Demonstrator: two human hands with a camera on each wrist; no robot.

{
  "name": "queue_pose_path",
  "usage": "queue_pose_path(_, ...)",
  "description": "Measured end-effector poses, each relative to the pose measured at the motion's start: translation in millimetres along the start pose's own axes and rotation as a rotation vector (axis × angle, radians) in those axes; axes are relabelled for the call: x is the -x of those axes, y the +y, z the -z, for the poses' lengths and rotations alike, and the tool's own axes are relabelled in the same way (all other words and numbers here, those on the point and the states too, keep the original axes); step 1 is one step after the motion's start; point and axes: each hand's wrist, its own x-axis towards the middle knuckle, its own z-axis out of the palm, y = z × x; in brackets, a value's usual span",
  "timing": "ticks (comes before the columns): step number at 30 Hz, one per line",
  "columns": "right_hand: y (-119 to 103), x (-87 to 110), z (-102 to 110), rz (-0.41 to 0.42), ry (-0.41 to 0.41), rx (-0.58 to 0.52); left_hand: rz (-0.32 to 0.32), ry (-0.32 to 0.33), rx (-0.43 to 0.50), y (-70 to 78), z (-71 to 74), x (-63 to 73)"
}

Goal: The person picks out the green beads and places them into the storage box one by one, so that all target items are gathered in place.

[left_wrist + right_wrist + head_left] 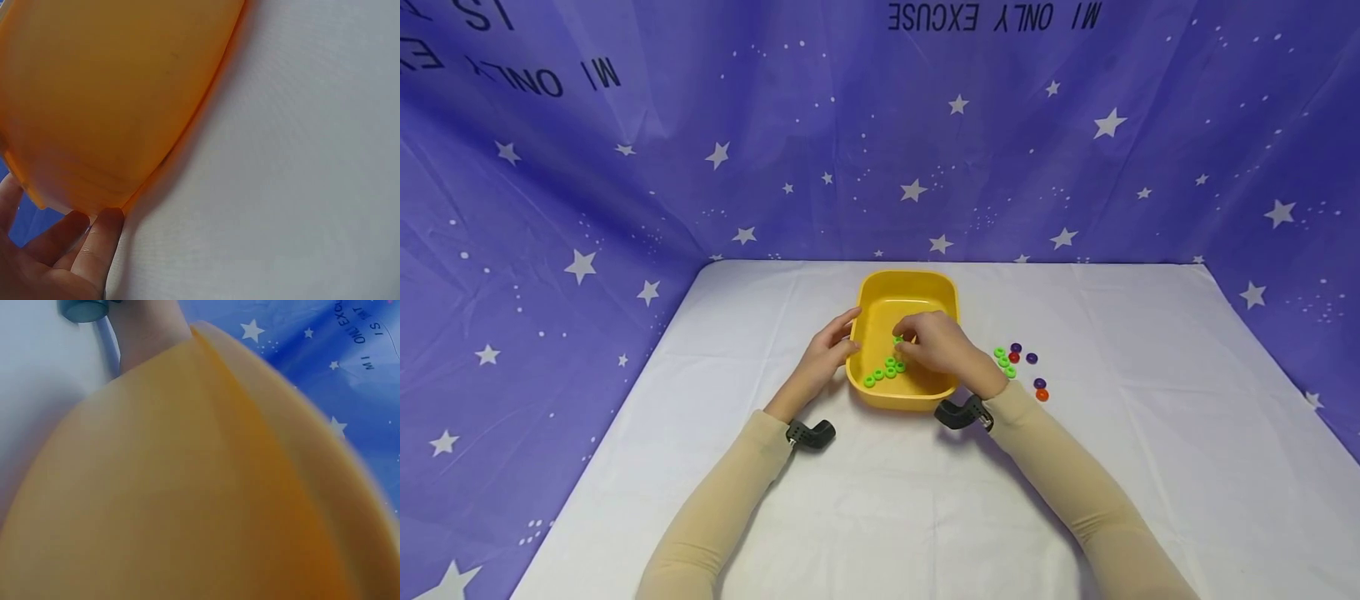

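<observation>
A yellow plastic tub stands on the white table, its inside open to the head view. My left hand holds the tub by its left side, thumb at the rim; in the left wrist view its fingertips meet the outer wall low down. Reaching over the right rim, my right hand pinches a small green ring above the tub floor. Several more green rings lie beneath it toward the near left corner. In the right wrist view the tub wall hides the right fingers.
On the cloth right of the tub lie loose green rings, purple rings, a red ring and an orange ring. A purple star-patterned curtain closes off the back and sides.
</observation>
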Motion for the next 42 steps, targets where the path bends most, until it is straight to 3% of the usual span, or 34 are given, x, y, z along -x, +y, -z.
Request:
queue_pose_path(8, -1, -3.2, -5, -0.008, -0.032, 0.019, 0.02, -0.015, 0.005, 1.3, -0.1, -2.4)
queue_pose_path(15, -1, -2.6, -8, -0.045, -0.069, 0.077, -0.024, 0.009, -0.005, 0.2, -0.8, 0.7)
queue_pose_path(21, -2, -1.3, -10, -0.064, -0.104, 0.133, -0.024, 0.008, -0.007, 0.7, -1.3, 0.9)
queue_pose_path(42, -3, -0.9, -11, -0.06, -0.102, 0.139, -0.034, 0.007, -0.008, 1.5, -0.3, 1.4)
